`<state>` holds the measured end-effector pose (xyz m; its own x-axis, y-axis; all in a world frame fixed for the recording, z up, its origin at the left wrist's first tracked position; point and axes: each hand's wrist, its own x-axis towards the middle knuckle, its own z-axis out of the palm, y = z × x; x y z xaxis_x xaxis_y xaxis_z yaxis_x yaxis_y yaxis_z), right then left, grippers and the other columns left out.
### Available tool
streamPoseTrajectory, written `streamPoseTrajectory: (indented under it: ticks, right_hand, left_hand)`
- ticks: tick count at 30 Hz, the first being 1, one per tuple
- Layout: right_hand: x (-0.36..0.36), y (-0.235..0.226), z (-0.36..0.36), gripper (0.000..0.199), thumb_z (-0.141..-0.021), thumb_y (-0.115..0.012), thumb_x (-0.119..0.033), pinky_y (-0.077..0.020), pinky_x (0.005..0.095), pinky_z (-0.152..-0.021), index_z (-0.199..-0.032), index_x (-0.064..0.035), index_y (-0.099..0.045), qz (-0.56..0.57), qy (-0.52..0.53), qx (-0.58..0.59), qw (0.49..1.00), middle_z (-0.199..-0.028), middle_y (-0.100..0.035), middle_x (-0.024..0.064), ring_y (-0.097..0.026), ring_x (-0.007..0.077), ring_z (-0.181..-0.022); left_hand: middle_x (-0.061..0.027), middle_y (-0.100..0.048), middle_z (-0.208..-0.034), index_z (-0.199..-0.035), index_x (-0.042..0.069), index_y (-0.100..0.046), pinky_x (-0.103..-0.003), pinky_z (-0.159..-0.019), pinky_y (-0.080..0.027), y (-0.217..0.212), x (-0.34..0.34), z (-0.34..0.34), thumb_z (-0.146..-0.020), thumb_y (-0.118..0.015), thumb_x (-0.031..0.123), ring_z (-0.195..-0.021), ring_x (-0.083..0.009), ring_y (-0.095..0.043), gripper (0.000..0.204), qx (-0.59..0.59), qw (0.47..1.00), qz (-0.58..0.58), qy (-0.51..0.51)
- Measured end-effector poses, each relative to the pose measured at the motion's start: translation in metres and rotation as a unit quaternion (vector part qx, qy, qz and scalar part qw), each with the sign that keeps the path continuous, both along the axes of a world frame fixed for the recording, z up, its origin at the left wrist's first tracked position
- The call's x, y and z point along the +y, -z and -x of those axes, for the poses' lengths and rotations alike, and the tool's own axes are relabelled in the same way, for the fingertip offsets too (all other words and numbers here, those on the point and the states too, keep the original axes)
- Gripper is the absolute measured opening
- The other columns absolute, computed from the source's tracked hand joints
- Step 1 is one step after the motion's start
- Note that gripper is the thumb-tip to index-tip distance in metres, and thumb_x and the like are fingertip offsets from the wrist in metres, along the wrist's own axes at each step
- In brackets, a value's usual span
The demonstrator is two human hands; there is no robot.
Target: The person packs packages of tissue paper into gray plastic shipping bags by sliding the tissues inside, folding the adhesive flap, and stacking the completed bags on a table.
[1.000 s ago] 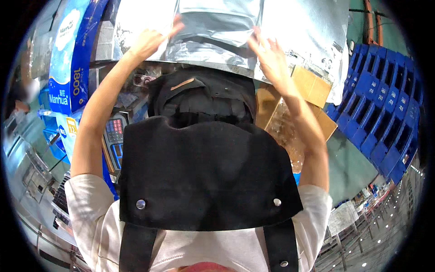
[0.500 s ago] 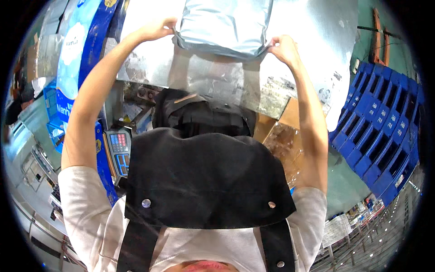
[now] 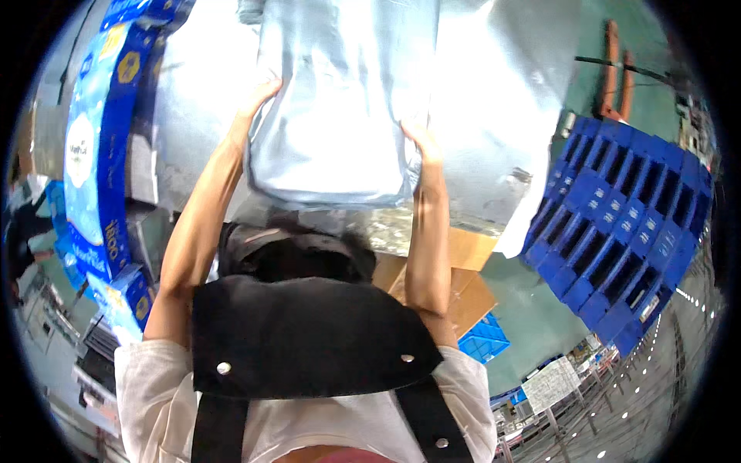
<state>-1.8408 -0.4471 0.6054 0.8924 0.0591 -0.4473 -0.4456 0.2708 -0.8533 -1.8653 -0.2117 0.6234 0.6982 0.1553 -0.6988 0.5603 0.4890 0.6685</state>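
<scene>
A filled silver-grey plastic bag (image 3: pixel 340 139) lies lengthwise before me on the shiny metal table (image 3: pixel 494 85), its closed near end at the table's front edge. My left hand (image 3: pixel 261 99) grips the bag's left side, thumb on top and the other fingers mostly hidden. On the opposite side my right hand (image 3: pixel 421 140) grips it lower down, thumb against the edge. The bag's far end runs out of the picture.
Blue-and-white packages (image 3: pixel 96 154) stand along the table's left side. Stacked blue plastic pallets (image 3: pixel 617 208) are at the right on the green floor. An open cardboard box (image 3: pixel 471 289) and a blue crate (image 3: pixel 485 339) sit below the table's front edge.
The bag has come closer to me and more of its length shows. My hands have gone from pinching its near corners to holding its two sides. The view has shifted somewhat.
</scene>
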Motion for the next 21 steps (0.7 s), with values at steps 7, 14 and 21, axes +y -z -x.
streamPoseTrajectory:
  ticks: [7, 14, 21]
  right_hand:
    - [-0.116, -0.04, -0.014, 0.029, -0.07, -0.05, -0.015, -0.0477, 0.029, -0.071, -0.087, 0.0088, -0.055, -0.068, 0.005, -0.027, 0.997, -0.081, -0.058, 0.0146, -0.059, 0.0212, -0.074]
    - [-0.221, 0.079, -0.094, 0.039, -0.08, -0.048, -0.025, -0.0338, 0.0297, -0.093, -0.108, 0.0024, -0.048, 0.112, 0.098, -0.034, 0.988, -0.111, -0.05, 0.0131, -0.046, 0.0197, -0.105]
    - [-0.18, 0.075, -0.05, 0.091, -0.063, -0.07, -0.044, -0.0267, 0.0465, -0.097, -0.125, 0.0093, -0.029, 0.649, 0.123, -0.284, 0.695, -0.125, -0.034, 0.0287, -0.032, 0.0382, -0.118]
  left_hand:
    - [-0.0191, -0.038, -0.124, -0.12, 0.0, -0.044, -0.034, -0.094, -0.034, 0.019, -0.105, -0.047, -0.076, -0.049, 0.048, -0.112, -0.0232, -0.041, 0.065, -0.083, 0.985, -0.009, 0.148]
    - [-0.0248, -0.044, -0.119, -0.112, -0.004, -0.051, -0.035, -0.097, -0.03, 0.097, -0.174, -0.14, -0.072, -0.047, 0.063, -0.112, -0.0367, -0.041, 0.078, -0.131, 0.86, -0.358, 0.341]
    - [-0.0241, -0.02, -0.136, -0.134, 0.0, -0.014, -0.039, -0.105, -0.018, 0.073, -0.241, -0.094, -0.057, -0.076, 0.038, -0.126, -0.0344, -0.02, 0.106, -0.294, 0.802, -0.423, 0.302]
